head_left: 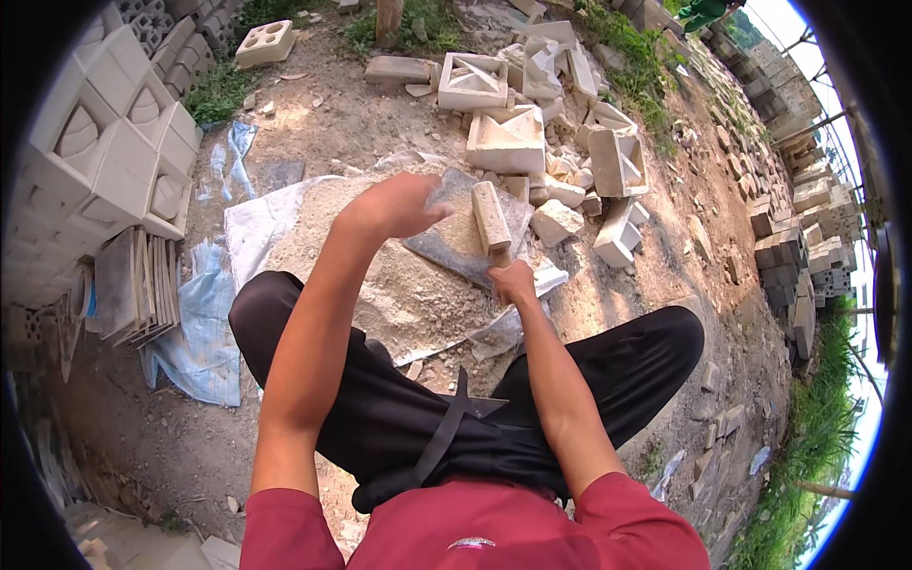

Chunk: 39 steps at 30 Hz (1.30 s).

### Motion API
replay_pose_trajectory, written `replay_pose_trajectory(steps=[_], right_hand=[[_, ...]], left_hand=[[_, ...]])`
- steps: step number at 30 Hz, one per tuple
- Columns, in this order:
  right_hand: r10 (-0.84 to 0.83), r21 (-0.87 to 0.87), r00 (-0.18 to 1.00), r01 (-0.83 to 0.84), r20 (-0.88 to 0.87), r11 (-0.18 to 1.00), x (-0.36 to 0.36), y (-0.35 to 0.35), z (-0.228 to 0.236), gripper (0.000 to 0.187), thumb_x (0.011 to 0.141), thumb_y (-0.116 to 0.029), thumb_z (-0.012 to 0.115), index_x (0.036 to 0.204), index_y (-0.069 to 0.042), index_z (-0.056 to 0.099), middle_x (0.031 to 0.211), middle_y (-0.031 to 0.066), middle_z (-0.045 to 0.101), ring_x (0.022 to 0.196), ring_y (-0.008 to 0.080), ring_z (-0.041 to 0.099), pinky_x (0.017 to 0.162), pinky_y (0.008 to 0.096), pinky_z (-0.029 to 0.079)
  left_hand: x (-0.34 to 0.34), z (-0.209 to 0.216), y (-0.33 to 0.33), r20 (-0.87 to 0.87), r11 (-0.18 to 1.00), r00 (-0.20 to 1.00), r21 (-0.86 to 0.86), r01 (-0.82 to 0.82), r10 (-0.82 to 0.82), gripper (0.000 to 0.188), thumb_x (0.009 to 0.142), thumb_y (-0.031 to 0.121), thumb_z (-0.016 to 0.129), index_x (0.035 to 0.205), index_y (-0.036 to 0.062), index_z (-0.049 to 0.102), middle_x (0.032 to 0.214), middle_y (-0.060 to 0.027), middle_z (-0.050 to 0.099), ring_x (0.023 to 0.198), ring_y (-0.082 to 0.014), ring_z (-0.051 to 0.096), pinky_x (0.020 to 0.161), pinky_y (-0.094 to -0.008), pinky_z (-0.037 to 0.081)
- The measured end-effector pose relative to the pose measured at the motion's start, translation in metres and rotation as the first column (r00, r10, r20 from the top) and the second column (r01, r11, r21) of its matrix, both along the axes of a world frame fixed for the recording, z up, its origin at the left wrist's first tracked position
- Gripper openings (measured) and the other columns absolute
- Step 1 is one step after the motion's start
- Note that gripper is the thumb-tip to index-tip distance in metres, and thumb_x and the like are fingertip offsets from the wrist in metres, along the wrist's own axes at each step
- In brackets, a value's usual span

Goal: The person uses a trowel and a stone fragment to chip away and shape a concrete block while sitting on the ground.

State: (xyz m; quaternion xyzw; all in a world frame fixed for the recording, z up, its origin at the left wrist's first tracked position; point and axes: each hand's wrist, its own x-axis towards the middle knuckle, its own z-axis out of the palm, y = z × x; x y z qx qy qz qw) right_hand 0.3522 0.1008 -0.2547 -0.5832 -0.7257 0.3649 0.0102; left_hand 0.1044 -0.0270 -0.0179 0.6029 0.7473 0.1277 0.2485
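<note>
My right hand [513, 282] is closed round the short handle of a mallet-like tool [490, 217] with a long, blocky beige head. The head is over a flat grey board [454, 255] in front of me; I cannot tell whether they touch. To its left, my left hand [404, 204] is open, fingers stretched toward the right, and holds nothing visible. It hovers by the board's upper left side. Beneath and around the board lies a heap of pale crumbly sand or powder [332, 228], spread on a white sheet [261, 223].
Cast-off pale moulded blocks [505, 140] and broken pieces pile up beyond the board. Stacked pale blocks [114, 142] rise on the left, with thin boards [138, 285] leaning below them. Blue plastic sheeting [204, 332] lies on the dirt. A holed block [265, 44] sits farther off.
</note>
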Motion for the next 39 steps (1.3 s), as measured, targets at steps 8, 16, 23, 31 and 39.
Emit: replay_pose_trajectory(steps=[8,16,23,31,39], right_hand=[[-0.102,-0.056,0.993,0.099,-0.052,0.993,-0.008,0.069,0.038,0.028,0.071,-0.023,0.068,0.066,0.004,0.063,0.058,0.0125,0.063,0.051,0.0217,0.066,0.047,0.0341,0.051],[0.251,0.284,0.951,-0.295,0.179,0.912,0.005,0.075,0.009,0.034,0.066,-0.029,0.070,0.080,0.001,0.064,0.072,0.0194,0.066,0.067,0.0309,0.068,0.063,0.0404,0.053],[0.271,-0.146,0.962,-0.267,0.010,0.953,-0.020,0.102,0.042,0.022,0.069,-0.021,0.067,0.078,-0.004,0.056,0.062,0.0091,0.059,0.048,0.0164,0.056,0.045,0.0337,0.045],[0.603,0.092,0.755,-0.640,0.257,0.763,-0.025,0.132,0.033,0.038,0.066,-0.024,0.069,0.096,-0.001,0.064,0.091,0.0251,0.066,0.087,0.0400,0.064,0.079,0.0443,0.051],[0.513,-0.158,0.856,-0.499,0.066,0.852,-0.028,0.174,0.032,0.041,0.065,-0.023,0.072,0.101,-0.005,0.063,0.087,0.0219,0.067,0.085,0.0385,0.065,0.077,0.0437,0.052]], left_hand=[[-0.012,0.001,-0.022,0.014,0.999,0.999,-0.037,-0.030,0.030,0.052,0.092,0.040,0.059,0.127,0.0017,0.053,0.115,-0.0240,0.063,0.109,-0.0381,0.060,0.092,-0.0426,0.048],[-0.016,0.005,-0.006,0.027,0.997,0.999,-0.059,-0.044,0.045,0.052,0.092,0.039,0.059,0.127,0.0011,0.053,0.115,-0.0249,0.062,0.109,-0.0390,0.059,0.092,-0.0440,0.047],[-0.017,0.011,0.010,0.047,0.999,0.999,-0.024,-0.023,0.025,0.052,0.092,0.039,0.060,0.126,0.0006,0.054,0.116,-0.0233,0.062,0.110,-0.0384,0.058,0.093,-0.0435,0.047],[-0.026,0.000,0.019,0.040,0.997,0.999,-0.066,-0.032,0.035,0.050,0.092,0.038,0.060,0.124,0.0004,0.055,0.111,-0.0236,0.064,0.106,-0.0395,0.060,0.090,-0.0444,0.047],[-0.028,-0.001,0.021,0.051,0.999,0.998,-0.011,-0.030,0.031,0.051,0.092,0.039,0.059,0.125,-0.0006,0.054,0.115,-0.0243,0.062,0.109,-0.0393,0.058,0.094,-0.0440,0.046]])
